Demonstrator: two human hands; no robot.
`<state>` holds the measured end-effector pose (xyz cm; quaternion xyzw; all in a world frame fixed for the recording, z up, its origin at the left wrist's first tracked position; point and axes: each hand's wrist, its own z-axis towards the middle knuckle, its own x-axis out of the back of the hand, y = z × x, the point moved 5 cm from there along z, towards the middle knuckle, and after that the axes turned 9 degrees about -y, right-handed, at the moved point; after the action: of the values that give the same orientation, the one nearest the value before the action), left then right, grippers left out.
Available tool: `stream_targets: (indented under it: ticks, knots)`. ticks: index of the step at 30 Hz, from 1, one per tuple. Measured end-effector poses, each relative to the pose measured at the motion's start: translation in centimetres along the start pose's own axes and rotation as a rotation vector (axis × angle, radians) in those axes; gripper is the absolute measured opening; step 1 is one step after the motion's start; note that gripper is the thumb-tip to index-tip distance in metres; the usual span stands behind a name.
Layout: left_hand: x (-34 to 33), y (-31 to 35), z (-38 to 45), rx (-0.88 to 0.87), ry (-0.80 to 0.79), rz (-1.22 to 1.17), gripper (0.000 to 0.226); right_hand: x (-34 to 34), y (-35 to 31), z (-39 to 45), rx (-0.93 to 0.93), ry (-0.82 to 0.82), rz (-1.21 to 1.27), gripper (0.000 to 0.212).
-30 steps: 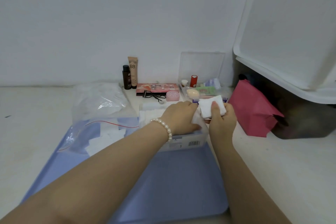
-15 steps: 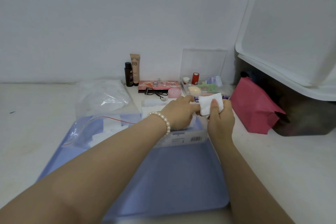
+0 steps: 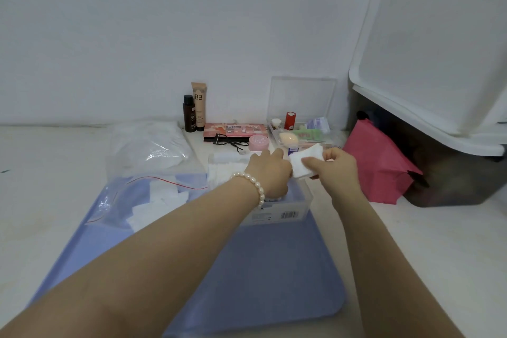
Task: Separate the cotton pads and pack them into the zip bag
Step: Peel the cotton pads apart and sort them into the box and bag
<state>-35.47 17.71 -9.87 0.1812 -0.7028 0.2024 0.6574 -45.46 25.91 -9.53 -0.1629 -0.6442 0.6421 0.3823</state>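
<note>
Both hands meet over a clear box of cotton pads (image 3: 285,212) on the blue mat. My right hand (image 3: 333,166) pinches a small stack of white cotton pads (image 3: 306,160) between thumb and fingers. My left hand (image 3: 270,170), with a pearl bracelet on the wrist, touches the stack's left edge with its fingertips; its grip is hidden. More white pads (image 3: 225,167) fill the box's far side. The clear zip bag (image 3: 142,195) with a red seal line lies on the mat's left, several pads inside.
A blue mat (image 3: 260,269) covers the table in front of me. Behind stand two cosmetic bottles (image 3: 194,111), a pink palette (image 3: 234,130), an open clear organiser box (image 3: 301,129) and a crumpled plastic bag (image 3: 149,145). A pink pouch (image 3: 380,166) and a dark bin (image 3: 452,167) sit right.
The view has shifted slightly. My hands stay over the box; the right thumb has slid across the stack and the left fingertips have moved to its edge.
</note>
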Motion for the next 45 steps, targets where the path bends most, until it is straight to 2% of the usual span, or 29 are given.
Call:
stream_targets:
  ticks: [3,5,8,10,13,18,22,25,31,33,36,39,41,45]
  knots:
    - [-0.2,-0.6,-0.3,0.016,-0.039,0.008,0.033,-0.8,-0.7,-0.3,-0.012,-0.082,-0.191,0.035]
    - [-0.3,-1.1,-0.5,0.017,-0.039,0.002,0.034,-1.1,-1.6,-0.4,-0.009,-0.132,-0.301,0.031]
    - [-0.4,-1.5,-0.8,0.019,-0.041,-0.005,0.028,-2.1,-3.2,-0.5,-0.020,-0.168,-0.613,0.024]
    - [-0.4,-1.7,-1.0,0.018,-0.036,-0.019,0.023,-3.1,-4.1,-0.6,-0.040,-0.175,-0.816,0.028]
    - [-0.6,-2.1,-1.1,0.015,-0.038,-0.046,0.025,-3.9,-4.4,-0.3,-0.098,-0.178,-0.920,0.018]
    - [-0.8,-2.9,-1.2,-0.001,-0.027,-0.089,0.034,-4.6,-3.6,0.1,-0.229,-0.260,-1.032,0.039]
    - [-0.8,-3.1,-1.1,-0.011,-0.015,-0.115,0.035,-6.3,-4.6,0.0,-0.047,-0.189,-1.337,0.035]
    - [-1.0,-3.2,-1.1,-0.014,-0.011,-0.111,0.033,-7.3,-4.5,0.0,-0.004,-0.185,-1.473,0.033]
    - [-0.9,-3.1,-1.1,-0.026,0.024,-0.105,0.042,-8.2,-3.8,0.0,0.002,-0.244,-1.442,0.041]
    - [-0.8,-3.1,-1.1,-0.023,0.039,-0.097,0.042,-8.2,-3.7,0.3,0.019,-0.240,-1.389,0.036]
    - [-0.8,-3.2,-1.0,-0.020,0.078,-0.107,0.041,-7.3,-3.2,0.8,-0.070,-0.260,-1.236,0.033]
    - [-0.6,-3.2,-1.0,-0.016,0.089,-0.172,0.060,-6.9,-3.2,1.2,-0.148,-0.347,-1.147,0.040]
    - [-0.5,-3.3,-0.9,-0.003,0.082,-0.220,0.072,-6.9,-3.5,1.4,-0.164,-0.445,-1.061,0.034]
    - [-0.4,-3.1,-0.9,0.024,0.097,-0.095,0.074,-5.6,-3.9,1.8,-0.230,-0.458,-0.760,0.024]
